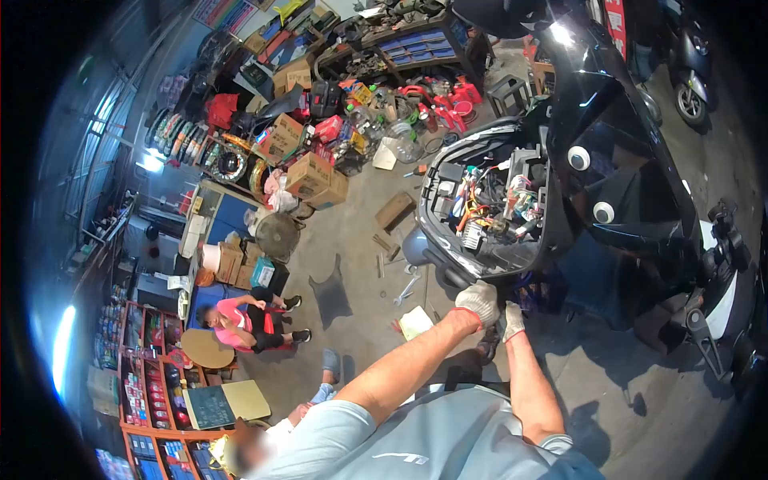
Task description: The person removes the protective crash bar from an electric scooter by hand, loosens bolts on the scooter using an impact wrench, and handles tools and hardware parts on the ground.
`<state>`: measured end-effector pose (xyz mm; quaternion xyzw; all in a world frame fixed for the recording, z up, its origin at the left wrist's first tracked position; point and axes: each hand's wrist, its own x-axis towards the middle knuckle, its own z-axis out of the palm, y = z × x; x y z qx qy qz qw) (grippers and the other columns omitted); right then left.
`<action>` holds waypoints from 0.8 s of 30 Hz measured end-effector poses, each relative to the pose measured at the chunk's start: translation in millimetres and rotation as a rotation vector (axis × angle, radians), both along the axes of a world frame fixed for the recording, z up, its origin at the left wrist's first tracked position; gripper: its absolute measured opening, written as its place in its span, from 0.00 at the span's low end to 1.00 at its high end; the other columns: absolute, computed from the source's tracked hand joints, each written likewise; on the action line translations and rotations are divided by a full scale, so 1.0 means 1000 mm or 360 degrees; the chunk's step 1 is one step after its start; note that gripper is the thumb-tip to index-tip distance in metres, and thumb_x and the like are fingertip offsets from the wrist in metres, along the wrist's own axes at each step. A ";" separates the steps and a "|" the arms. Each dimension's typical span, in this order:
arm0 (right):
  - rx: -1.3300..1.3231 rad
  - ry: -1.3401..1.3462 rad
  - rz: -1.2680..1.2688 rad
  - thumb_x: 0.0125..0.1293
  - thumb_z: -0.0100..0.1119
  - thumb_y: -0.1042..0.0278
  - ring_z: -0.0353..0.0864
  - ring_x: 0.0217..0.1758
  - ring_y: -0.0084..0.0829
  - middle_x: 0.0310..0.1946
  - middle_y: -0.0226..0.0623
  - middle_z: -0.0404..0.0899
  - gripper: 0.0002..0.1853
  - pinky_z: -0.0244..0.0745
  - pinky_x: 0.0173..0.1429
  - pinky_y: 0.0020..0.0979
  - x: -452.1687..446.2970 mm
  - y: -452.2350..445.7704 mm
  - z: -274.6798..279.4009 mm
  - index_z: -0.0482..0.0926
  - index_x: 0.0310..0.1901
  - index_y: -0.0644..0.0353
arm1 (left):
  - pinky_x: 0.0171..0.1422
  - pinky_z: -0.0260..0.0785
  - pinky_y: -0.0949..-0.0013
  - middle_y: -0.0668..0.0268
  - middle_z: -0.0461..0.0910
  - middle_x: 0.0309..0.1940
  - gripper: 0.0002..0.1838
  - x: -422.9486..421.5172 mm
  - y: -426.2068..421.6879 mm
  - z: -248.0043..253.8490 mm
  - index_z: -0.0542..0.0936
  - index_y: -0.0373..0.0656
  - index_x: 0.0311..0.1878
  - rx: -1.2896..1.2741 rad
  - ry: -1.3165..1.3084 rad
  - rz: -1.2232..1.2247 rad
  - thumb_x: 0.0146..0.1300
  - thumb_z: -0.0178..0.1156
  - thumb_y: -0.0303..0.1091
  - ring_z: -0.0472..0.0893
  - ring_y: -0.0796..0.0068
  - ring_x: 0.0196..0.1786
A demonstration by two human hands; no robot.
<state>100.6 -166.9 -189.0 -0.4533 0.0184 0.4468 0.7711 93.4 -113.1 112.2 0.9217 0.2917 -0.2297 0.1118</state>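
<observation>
My left hand (478,303), in a pale work glove, is curled beside the lower rear edge of a black scooter (616,160). My right hand (513,321), gloved too, is just to its right and lower, its fingers closed. What either hand grips is hidden by the gloves. Above them, the scooter's open compartment (426,210) shows a tangle of coloured wires (476,210) with connectors and a white plug block (474,235). A black rounded part (448,270) juts out near my left hand.
Wrenches (408,288), a yellowish paper (415,322) and a wooden block (394,211) lie on the floor to the left. Cardboard boxes (310,176) and bottles crowd the back. A person in pink (234,322) sits at left; another person (280,428) is below. Another scooter (692,72) stands upper right.
</observation>
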 end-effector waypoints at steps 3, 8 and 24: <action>0.0360 0.0800 -0.0155 0.66 0.37 0.66 0.73 0.56 0.38 0.54 0.43 0.73 0.21 0.67 0.62 0.39 0.003 -0.012 0.073 0.69 0.56 0.65 | 0.48 0.73 0.56 0.46 0.78 0.41 0.19 0.000 0.001 0.005 0.79 0.36 0.42 -0.0157 0.0057 -0.0009 0.55 0.56 0.43 0.79 0.52 0.46; 0.0321 0.0645 -0.0164 0.65 0.39 0.66 0.75 0.51 0.39 0.49 0.44 0.74 0.18 0.70 0.56 0.40 0.001 -0.003 0.038 0.71 0.52 0.64 | 0.51 0.71 0.55 0.40 0.72 0.47 0.24 -0.014 -0.012 0.012 0.72 0.36 0.51 -0.0123 -0.0175 0.0058 0.56 0.56 0.44 0.76 0.45 0.49; -0.0113 -0.0424 -0.0165 0.65 0.44 0.63 0.79 0.41 0.36 0.37 0.43 0.80 0.15 0.73 0.44 0.37 -0.006 0.014 -0.054 0.78 0.41 0.63 | 0.49 0.72 0.55 0.42 0.74 0.45 0.18 -0.010 -0.010 0.003 0.73 0.35 0.46 -0.0018 -0.0052 -0.0072 0.55 0.54 0.37 0.78 0.48 0.47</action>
